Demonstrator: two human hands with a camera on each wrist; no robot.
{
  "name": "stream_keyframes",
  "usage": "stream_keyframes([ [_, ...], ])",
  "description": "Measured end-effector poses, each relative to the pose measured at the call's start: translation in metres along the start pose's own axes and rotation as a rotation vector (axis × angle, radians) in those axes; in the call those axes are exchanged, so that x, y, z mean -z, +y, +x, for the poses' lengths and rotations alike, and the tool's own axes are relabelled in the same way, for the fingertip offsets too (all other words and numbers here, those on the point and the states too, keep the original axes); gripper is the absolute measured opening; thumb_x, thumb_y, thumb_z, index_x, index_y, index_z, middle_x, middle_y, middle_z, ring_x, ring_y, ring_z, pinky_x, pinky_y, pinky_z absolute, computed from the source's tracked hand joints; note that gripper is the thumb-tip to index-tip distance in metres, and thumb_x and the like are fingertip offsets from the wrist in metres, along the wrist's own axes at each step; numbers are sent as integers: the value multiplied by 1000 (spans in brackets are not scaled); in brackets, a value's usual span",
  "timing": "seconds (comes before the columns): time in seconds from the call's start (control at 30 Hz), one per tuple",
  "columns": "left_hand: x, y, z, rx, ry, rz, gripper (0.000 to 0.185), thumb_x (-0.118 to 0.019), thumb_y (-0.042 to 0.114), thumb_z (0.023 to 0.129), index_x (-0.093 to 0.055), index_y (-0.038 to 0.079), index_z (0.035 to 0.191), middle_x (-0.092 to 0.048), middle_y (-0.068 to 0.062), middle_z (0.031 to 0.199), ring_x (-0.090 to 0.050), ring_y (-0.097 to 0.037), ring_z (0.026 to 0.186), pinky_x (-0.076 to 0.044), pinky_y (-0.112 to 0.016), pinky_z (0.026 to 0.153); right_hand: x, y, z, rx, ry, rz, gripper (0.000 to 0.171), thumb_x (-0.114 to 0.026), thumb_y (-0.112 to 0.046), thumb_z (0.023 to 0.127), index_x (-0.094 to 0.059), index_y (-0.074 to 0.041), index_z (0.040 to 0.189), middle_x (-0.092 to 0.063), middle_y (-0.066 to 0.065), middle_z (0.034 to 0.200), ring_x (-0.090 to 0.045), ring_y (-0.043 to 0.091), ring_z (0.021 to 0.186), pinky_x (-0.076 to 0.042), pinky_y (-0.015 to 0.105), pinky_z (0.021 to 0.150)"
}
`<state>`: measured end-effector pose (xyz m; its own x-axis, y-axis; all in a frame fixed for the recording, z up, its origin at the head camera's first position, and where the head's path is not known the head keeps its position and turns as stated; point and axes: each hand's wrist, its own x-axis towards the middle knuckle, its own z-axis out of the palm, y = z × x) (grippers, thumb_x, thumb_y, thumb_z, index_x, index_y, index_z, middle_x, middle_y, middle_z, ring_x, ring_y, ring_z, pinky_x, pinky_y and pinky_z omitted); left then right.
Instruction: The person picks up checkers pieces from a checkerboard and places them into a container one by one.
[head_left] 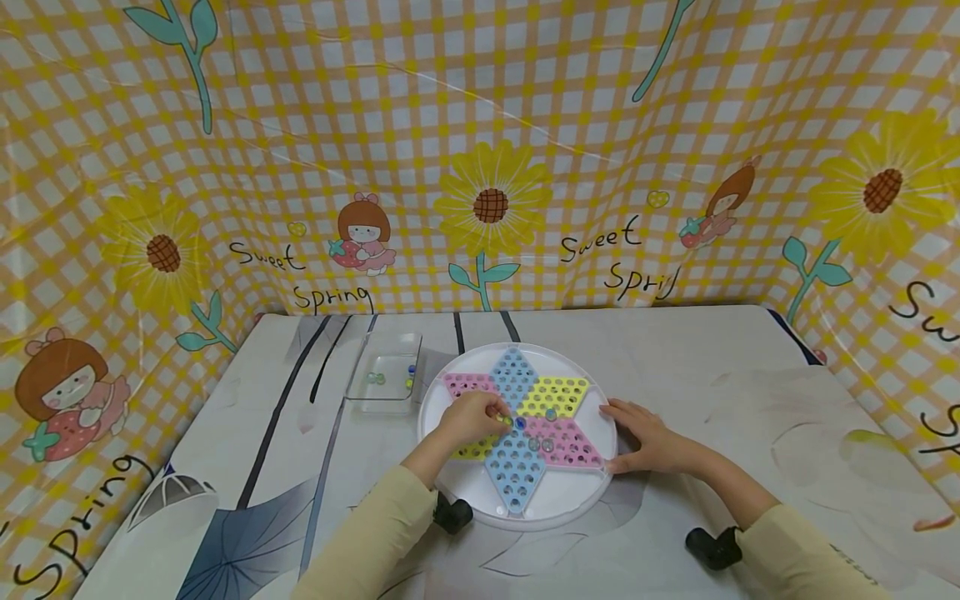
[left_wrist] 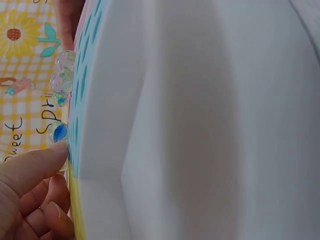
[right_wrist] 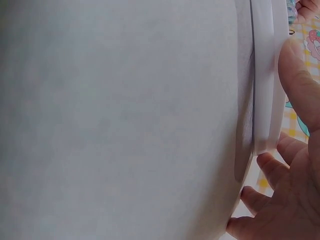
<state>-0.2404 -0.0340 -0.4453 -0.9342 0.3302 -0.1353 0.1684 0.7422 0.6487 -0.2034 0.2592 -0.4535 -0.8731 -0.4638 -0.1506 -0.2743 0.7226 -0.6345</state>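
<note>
A round white Chinese checkers board (head_left: pixel 555 496) with a pink, blue and yellow star lies on the table. My left hand (head_left: pixel 471 417) is over the star's left middle, thumb and fingertips pinching a yellow-green marble (head_left: pixel 507 421), mostly hidden by the fingers. Just right of it sits a blue marble (head_left: pixel 521 423), also seen as a clear ball with a blue core (left_wrist: pixel 59 132) in the left wrist view. Clear marbles (head_left: pixel 547 446) and a teal marble (head_left: pixel 551 414) sit farther right. My right hand (head_left: pixel 648 437) rests against the board's right rim (right_wrist: pixel 265 100), fingers spread and lower fingertips on the table.
A clear plastic box (head_left: pixel 382 392) stands left of the board with several marbles inside, clear, blue and yellow. The table (head_left: pixel 712 367) has a pale patterned cover. A checked cloth (head_left: pixel 420 108) with sunflowers hangs behind and at both sides.
</note>
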Motion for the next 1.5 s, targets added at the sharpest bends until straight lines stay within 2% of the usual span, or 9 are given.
stream_keyframes([
  [0.33,5,2,-3,16,-26,-86,12,-72,19,77,-65,16,85,-54,3,76,-47,-10,70,-38,-22,62,1,0,0,12,7,-4,89,-75,-35,72,-29,7,136,-17,33,142,-9,52,128,-9,70,95],
  [0.53,11,0,-3,-9,-29,-82,12,-71,20,78,-66,15,87,-54,3,76,-48,-11,69,-39,-22,61,1,-1,0,12,7,-12,89,-75,-35,72,-29,8,136,-17,33,141,-10,53,127,-12,71,94],
  [0.77,25,-4,-2,-62,28,-92,15,-72,17,78,-66,12,90,-53,2,72,-45,-11,65,-38,-22,58,0,0,0,19,8,-23,89,-75,-36,72,-30,7,136,-18,33,141,-11,53,127,-14,71,94],
  [1.07,48,-15,-3,-36,61,-158,19,-68,13,80,-64,6,98,-52,-2,74,-46,-13,65,-39,-22,56,0,1,0,19,9,-29,89,-74,-36,72,-30,6,136,-18,33,142,-11,53,127,-16,71,93],
  [1.33,71,-28,-9,-19,151,-139,18,-68,14,82,-64,6,98,-56,-4,73,-50,-13,56,-43,-24,51,0,1,0,19,13,-31,89,-75,-37,72,-31,6,136,-19,33,141,-11,53,127,-15,71,93],
  [1.5,84,-35,-10,22,199,-147,20,-68,13,81,-64,5,99,-56,-5,76,-48,-13,59,-41,-23,52,-1,1,0,25,14,-27,89,-75,-36,72,-31,7,136,-19,33,141,-12,53,127,-14,72,93],
])
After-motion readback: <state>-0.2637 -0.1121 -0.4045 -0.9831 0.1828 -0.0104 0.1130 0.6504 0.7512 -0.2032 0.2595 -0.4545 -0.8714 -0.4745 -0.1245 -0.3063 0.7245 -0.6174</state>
